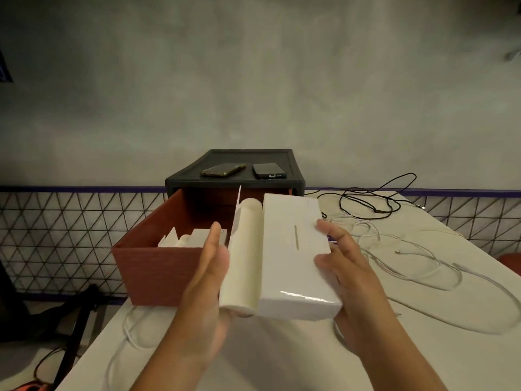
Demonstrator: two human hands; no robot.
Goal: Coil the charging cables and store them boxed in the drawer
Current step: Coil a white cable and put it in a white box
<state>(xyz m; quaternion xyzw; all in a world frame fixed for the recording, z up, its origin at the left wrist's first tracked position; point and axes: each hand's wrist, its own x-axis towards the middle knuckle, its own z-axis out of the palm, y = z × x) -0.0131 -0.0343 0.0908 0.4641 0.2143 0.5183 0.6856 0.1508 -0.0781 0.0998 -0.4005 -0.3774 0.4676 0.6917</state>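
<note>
The open drawer, with white cartons already inside, sits at ten o'clock from the white box held above the worktop. The left hand, fingers straight and together, presses flat on the box's long side flap. The right hand grips the opposite edge, thumb on top. The flap should be tucked fully and squarely before the box is lowered in. Loose white cables lie uncoiled at three o'clock. No writing is legible; a thin grey line marks the lid.
</note>
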